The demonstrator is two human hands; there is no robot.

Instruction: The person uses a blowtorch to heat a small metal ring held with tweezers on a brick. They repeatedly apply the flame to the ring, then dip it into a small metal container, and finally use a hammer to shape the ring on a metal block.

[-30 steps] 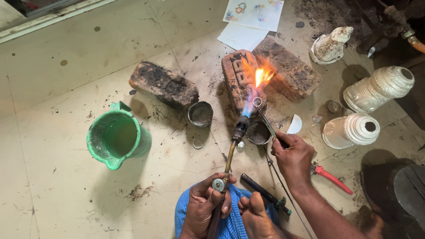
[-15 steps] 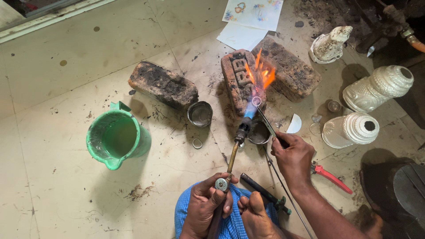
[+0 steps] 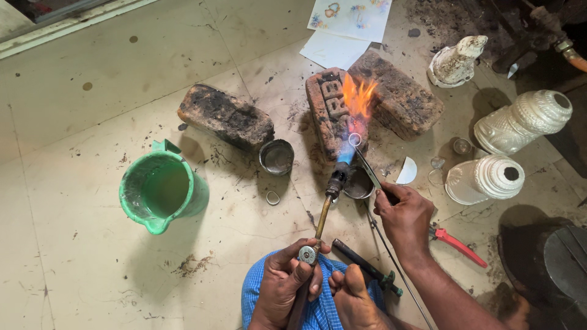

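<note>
My left hand [image 3: 287, 282] grips a brass gas torch [image 3: 324, 208] by its valve end. Its blue and orange flame [image 3: 356, 104] plays over a charred brick [image 3: 330, 110]. My right hand [image 3: 403, 215] pinches long tweezers [image 3: 367, 168] whose tip holds a small metal ring [image 3: 354, 139] in the flame, just above the brick. A small round metal dish [image 3: 359, 183] sits under the tweezers, beside the torch nozzle. My bare foot [image 3: 351, 299] rests between the two hands on blue cloth.
A green plastic jug [image 3: 160, 192] stands at left. Two more burnt bricks [image 3: 225, 116] [image 3: 403, 101], a small tin cup [image 3: 276, 156], a loose ring [image 3: 273, 197], red-handled pliers [image 3: 455, 243], white embossed jars [image 3: 486, 178] [image 3: 523, 121] and papers [image 3: 348, 24] lie around.
The flame has shifted slightly and flickers over the brick. The tweezers and ring stay in it; both hands hold nearly the same position.
</note>
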